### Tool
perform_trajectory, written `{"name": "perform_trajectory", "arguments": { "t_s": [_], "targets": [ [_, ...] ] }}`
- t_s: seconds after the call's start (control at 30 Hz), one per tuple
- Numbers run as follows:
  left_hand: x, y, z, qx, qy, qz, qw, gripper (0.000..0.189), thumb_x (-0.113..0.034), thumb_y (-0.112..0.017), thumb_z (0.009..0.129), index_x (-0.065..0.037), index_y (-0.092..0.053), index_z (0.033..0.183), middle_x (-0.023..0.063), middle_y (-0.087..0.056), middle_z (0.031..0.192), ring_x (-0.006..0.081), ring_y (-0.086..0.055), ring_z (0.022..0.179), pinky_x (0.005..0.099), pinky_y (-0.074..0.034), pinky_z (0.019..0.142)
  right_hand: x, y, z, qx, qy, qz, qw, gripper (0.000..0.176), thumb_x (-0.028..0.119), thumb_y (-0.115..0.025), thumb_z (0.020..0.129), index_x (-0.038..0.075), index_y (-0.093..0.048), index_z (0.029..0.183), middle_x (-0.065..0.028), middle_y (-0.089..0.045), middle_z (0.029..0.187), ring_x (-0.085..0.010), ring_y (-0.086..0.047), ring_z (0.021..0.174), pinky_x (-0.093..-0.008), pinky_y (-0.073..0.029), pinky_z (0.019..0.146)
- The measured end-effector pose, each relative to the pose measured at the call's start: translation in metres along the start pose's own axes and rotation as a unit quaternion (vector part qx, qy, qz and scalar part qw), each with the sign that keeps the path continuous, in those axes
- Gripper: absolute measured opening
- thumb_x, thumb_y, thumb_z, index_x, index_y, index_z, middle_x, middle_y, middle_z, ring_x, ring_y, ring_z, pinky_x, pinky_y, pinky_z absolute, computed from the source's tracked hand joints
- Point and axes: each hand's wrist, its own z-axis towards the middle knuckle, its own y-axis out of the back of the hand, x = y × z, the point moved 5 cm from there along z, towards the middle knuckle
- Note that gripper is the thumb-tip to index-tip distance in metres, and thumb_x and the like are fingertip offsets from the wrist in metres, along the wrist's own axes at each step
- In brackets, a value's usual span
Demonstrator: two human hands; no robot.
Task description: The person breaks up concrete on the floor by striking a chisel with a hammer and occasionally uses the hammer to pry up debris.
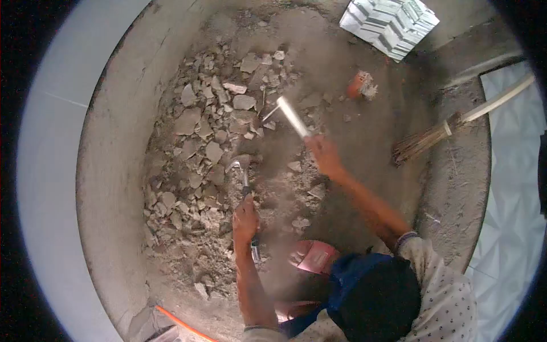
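My left hand (245,219) is wrapped around the dark grip of a claw hammer (246,178). Its curved metal head lies against the broken rubble (213,151). Farther right and ahead, my right hand (323,155) is closed on a light-handled tool (293,117), raised at an angle. A thin metal piece sticks out from that handle's far end toward the debris; motion blur hides the tool's exact kind. Dust hazes the ground around both hands. A dark cap (376,299) and a dotted shirt (447,290) show at the bottom, between and beside the arms.
A broom (464,121) leans across the right ledge. Behind it stand a patterned box (390,25) and a reddish lump (362,85). A pink object (314,256) is near the cap. A concrete wall (114,171) borders the left, with an orange tube (182,323) at its foot.
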Motion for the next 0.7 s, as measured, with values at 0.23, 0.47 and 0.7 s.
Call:
{"name": "perform_trajectory", "arguments": {
  "t_s": [0.23,0.47,0.7],
  "targets": [
    [-0.022,0.021,-0.023,-0.020,0.020,-0.054,0.998,0.033,-0.030,-0.050,0.091,-0.003,-0.050,0.074,0.0050,-0.048,0.049,0.0146,-0.050,0.042,0.0305,-0.037,0.039,-0.001,0.073,0.075,0.015,0.033,-0.026,0.999,0.038,0.039,-0.057,0.088,0.002,-0.063,0.092,-0.0086,-0.049,0.057,-0.0149,-0.048,0.050,-0.0343,-0.041,0.049],
    [-0.055,0.016,0.003,-0.121,-0.038,-0.018,0.992,0.039,-0.036,-0.052,0.088,0.003,-0.054,0.086,0.0143,-0.054,0.061,0.0289,-0.057,0.060,0.0411,-0.043,0.058,-0.005,0.098,0.121,0.044,0.224,-0.290,0.929,0.041,0.043,-0.058,0.086,0.005,-0.065,0.101,-0.0182,-0.053,0.057,-0.0308,-0.053,0.050,-0.0404,-0.042,0.051],
    [-0.127,-0.012,0.030,-0.207,-0.142,-0.359,0.899,0.034,-0.039,-0.049,0.092,-0.006,-0.046,0.086,-0.0011,-0.041,0.055,0.0091,-0.040,0.043,0.0246,-0.033,0.039,0.082,0.113,0.117,0.129,0.215,-0.411,0.877,0.040,0.043,-0.055,0.087,0.008,-0.065,0.105,-0.0234,-0.059,0.070,-0.0416,-0.057,0.067,-0.0456,-0.045,0.061]
  ]
}}
